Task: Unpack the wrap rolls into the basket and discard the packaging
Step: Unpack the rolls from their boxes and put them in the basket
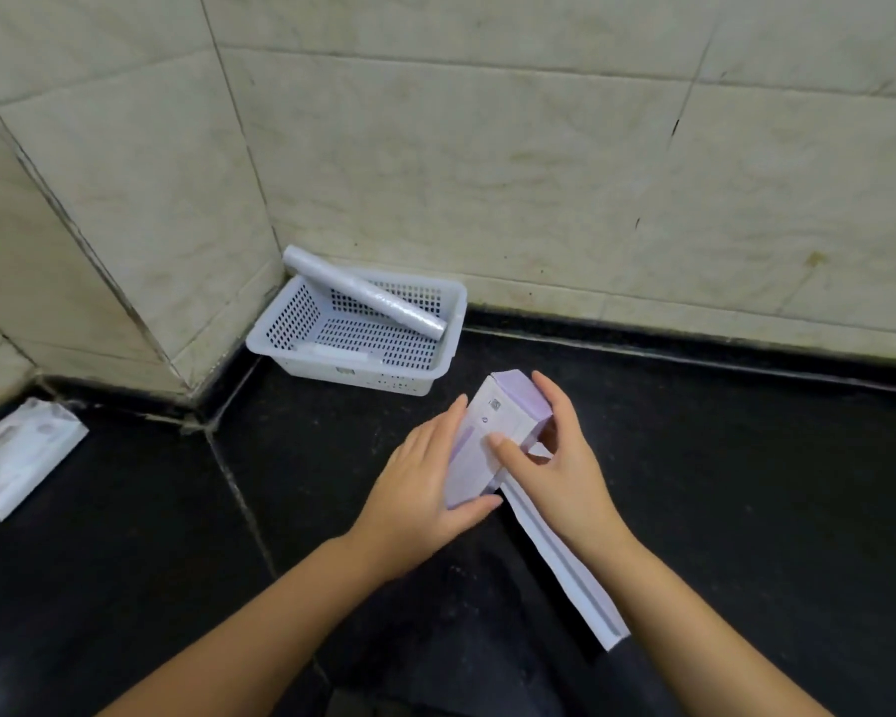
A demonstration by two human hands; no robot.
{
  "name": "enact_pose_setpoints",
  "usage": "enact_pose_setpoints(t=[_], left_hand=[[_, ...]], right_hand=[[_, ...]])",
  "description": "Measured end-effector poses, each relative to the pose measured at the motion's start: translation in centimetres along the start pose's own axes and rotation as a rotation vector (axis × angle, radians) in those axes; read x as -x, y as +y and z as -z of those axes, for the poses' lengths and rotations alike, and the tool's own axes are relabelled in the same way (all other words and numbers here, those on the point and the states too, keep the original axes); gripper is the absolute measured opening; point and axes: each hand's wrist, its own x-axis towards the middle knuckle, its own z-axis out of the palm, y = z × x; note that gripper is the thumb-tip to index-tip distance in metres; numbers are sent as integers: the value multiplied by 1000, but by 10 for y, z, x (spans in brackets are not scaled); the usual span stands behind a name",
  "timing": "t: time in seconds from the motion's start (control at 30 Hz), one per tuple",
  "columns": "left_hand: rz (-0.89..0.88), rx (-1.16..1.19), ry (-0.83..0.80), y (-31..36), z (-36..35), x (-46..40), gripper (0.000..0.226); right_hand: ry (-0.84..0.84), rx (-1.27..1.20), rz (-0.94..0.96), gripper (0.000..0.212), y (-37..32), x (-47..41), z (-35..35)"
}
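Observation:
A white perforated basket (448, 323) sits in the wall corner on the black counter. One wrap roll (368, 295) leans across it, its upper end over the back left rim; a second pale roll (332, 352) lies along the front wall inside. I hold a white and lilac wrap box (508, 411) over the counter. My left hand (420, 489) grips its near left side. My right hand (554, 458) clasps its right side, thumb on top. A long white flap (565, 561) of the box trails toward me.
A flat white packet (19, 458) lies on the counter at the far left. Tiled walls close the back and left. The dark counter (746, 483) stretches to the right of my hands.

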Motion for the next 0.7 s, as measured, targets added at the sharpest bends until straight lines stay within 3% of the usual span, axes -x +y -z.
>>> enact_pose_setpoints(t=[0.2,0.33,0.5,0.7], left_hand=[[154,298,104,37,-3,-31,64],[48,169,152,36,3,-33,56],[-81,-30,129,36,12,-36,55],[-234,-298,123,39,25,-42,57]], right_hand=[[-17,30,100,66,-16,10,9],[-84,74,111,60,-32,1,35],[-285,286,40,63,-51,-17,59],[-316,483,63,69,-65,-24,59]])
